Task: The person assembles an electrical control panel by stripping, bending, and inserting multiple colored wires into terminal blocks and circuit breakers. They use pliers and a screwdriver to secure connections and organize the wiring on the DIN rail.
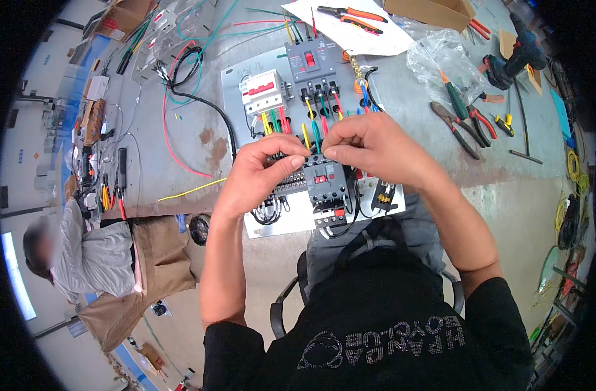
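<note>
Both my hands meet at the top of a dark grey contactor (324,180) with a red part on its face. My left hand (259,173) has thumb and forefinger pinched beside a yellow wire (306,135) and the contactor's upper terminals. From the other side, my right hand (376,148) pinches close to a green wire (316,135) and a red wire (324,124). What lies between the fingertips of either hand is too small to make out. The wires run up toward a large grey circuit breaker (309,60). Left of it is a white breaker (262,91) with red switches.
The parts sit on a pale mounting plate (233,81) at the table's near edge. To the right lie pliers (454,128), a clear plastic bag (435,58) and a cordless drill (516,55). Wire strippers (353,14) rest on paper. A person (96,257) sits at left.
</note>
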{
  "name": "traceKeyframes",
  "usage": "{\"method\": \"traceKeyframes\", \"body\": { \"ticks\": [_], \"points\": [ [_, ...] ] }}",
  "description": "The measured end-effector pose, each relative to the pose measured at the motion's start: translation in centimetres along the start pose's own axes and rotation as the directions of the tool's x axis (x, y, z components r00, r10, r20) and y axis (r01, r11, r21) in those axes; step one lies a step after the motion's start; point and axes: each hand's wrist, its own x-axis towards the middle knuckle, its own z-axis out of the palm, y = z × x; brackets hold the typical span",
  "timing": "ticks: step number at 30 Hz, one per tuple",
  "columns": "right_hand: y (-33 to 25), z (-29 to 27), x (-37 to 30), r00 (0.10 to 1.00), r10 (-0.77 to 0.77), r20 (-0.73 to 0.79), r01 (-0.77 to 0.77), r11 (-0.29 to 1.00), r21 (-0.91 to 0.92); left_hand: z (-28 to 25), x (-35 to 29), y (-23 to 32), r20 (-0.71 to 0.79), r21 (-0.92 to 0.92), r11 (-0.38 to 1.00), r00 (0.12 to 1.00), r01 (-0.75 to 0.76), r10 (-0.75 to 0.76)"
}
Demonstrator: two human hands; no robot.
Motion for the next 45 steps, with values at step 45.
{"method": "traceKeyframes", "body": {
  "ticks": [45],
  "points": [
    [-1.1, -0.2, 1.9, 0.951, -0.269, 0.153, 0.303, 0.906, -0.295, 1.4, -1.8, -0.8, -0.121, 0.347, 0.902, 0.941, -0.258, 0.316]
  ]
}}
